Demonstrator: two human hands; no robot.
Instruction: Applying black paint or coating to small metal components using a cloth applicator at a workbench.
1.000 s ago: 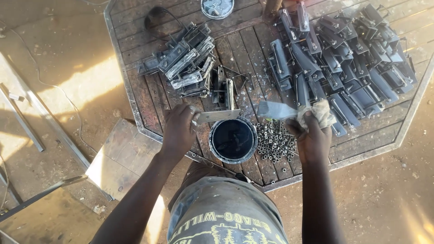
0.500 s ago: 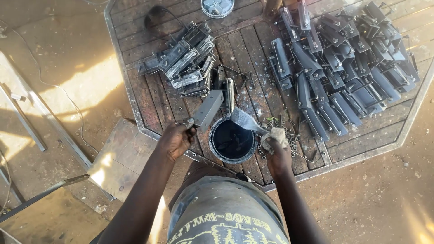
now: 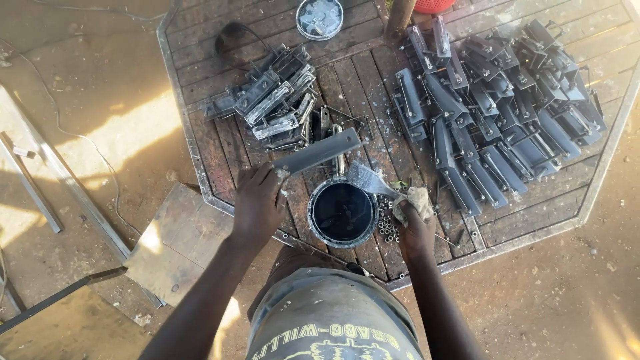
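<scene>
A slatted wooden table [image 3: 220, 143] carries two heaps of metal brackets [image 3: 497, 120], a paint can [image 3: 343, 213] and loose bolts [image 3: 387, 223].

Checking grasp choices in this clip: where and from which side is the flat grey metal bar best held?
Grip the flat grey metal bar at its lower-left end, coming from the person's left, as the left hand does. The bar slants up to the right over the round black paint tin, so its far end stays free for the paintbrush.

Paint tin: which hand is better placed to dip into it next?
Right. The right hand holds the brush with bristles just above the paint tin rim. The left hand is occupied gripping the flat metal bar.
</scene>
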